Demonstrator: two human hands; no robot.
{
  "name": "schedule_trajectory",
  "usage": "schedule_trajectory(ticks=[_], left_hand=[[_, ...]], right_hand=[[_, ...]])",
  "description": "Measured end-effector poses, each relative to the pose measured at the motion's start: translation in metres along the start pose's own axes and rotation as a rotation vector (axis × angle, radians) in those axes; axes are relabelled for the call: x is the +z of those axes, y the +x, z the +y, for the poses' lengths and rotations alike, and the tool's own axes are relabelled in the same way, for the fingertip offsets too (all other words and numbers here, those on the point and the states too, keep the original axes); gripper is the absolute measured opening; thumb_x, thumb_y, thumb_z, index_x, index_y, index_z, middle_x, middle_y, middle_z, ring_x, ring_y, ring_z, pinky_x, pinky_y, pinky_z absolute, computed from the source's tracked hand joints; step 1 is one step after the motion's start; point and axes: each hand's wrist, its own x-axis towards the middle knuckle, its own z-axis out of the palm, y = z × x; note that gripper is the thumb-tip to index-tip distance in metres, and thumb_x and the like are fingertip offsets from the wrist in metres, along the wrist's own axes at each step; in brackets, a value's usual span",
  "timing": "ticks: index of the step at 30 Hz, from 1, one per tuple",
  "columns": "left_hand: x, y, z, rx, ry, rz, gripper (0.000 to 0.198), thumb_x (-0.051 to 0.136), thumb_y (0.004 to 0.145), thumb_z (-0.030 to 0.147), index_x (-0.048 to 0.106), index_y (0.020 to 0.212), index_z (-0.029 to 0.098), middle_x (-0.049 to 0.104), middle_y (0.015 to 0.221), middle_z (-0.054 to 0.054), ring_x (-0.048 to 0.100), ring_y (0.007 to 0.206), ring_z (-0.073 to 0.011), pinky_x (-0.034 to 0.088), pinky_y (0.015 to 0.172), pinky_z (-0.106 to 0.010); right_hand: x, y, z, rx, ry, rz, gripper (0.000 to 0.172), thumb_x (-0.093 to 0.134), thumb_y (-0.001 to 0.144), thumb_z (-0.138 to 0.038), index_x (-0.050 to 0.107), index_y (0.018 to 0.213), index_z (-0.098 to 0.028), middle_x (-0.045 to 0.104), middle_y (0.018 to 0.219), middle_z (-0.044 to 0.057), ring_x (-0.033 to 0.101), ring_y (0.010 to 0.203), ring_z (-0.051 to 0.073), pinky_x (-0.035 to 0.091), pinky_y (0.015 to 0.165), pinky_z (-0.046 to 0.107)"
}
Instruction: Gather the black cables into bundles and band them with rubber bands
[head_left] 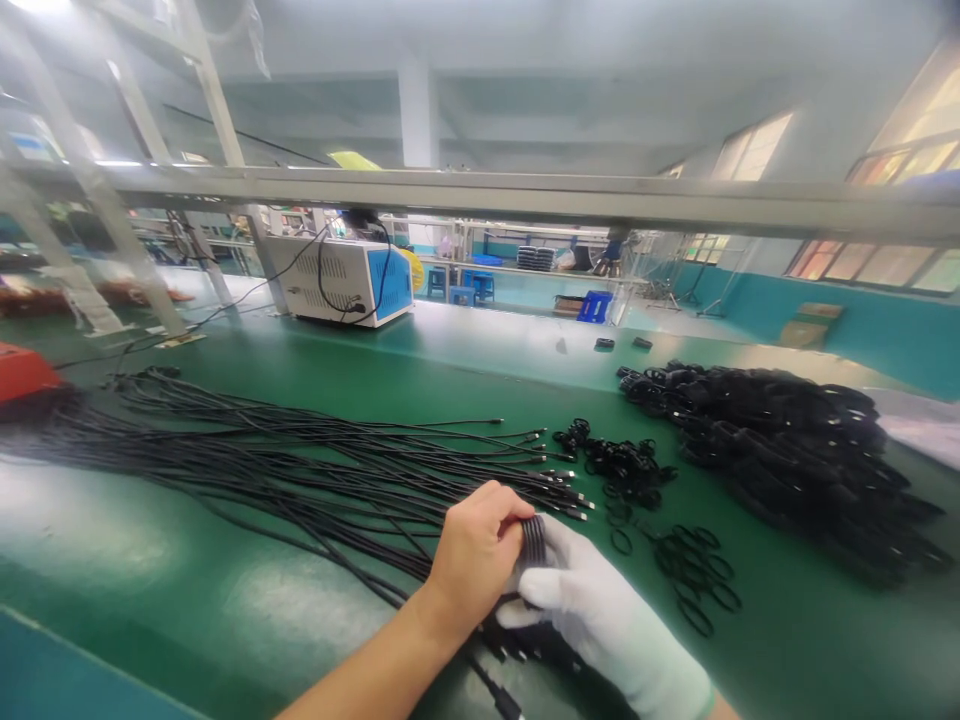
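Observation:
A coiled black cable is between my two hands, just above the green table. My bare left hand grips the coil from the left, its fingers curled over the top. On the right side, my white-gloved right hand wraps its fingers and thumb round the same coil. Long black cables lie stretched out behind and left of my hands, their metal plugs pointing right. Beneath my hands are more cable ends, with one black plug near the bottom edge. Part of the coil is hidden by my fingers.
Small black rings lie in a cluster right of the plugs, with larger loose rings nearer. A big heap of coiled black cables covers the right side. A white-and-blue machine stands at the back below a metal shelf rail.

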Motion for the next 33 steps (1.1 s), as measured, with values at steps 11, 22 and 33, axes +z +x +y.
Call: schedule_trajectory(ticks=[11,22,33], left_hand=[[-0.046,0.019,0.023,-0.145,0.003,-0.489,0.024,0.072,0.059,0.030,0.070,0.082,0.024,0.065,0.080,0.002,0.057,0.070,-0.0165,0.039,0.057,-0.021],[-0.045,0.029,0.014,-0.184,-0.006,-0.518,0.020,0.049,0.076,0.023,0.069,0.079,0.020,0.068,0.075,-0.001,0.061,0.065,-0.0163,0.043,0.057,-0.022],[-0.049,0.007,0.012,-0.304,-0.302,-0.402,0.024,0.056,0.075,0.019,0.066,0.097,0.019,0.065,0.091,-0.003,0.059,0.085,-0.0177,0.045,0.076,-0.027]], right_hand=[[0.001,-0.006,-0.005,0.141,-0.036,-0.052,0.036,0.059,0.069,-0.011,0.058,0.104,-0.016,0.054,0.084,0.004,0.058,0.068,0.014,0.053,0.050,0.021],[-0.006,-0.005,-0.001,0.193,0.049,-0.116,0.035,0.059,0.070,-0.011,0.056,0.105,-0.011,0.054,0.098,0.010,0.059,0.071,0.014,0.054,0.050,0.023],[0.000,-0.007,-0.008,0.085,0.042,-0.089,0.046,0.066,0.071,-0.020,0.051,0.114,-0.014,0.053,0.104,0.009,0.061,0.082,0.017,0.053,0.068,0.030]])
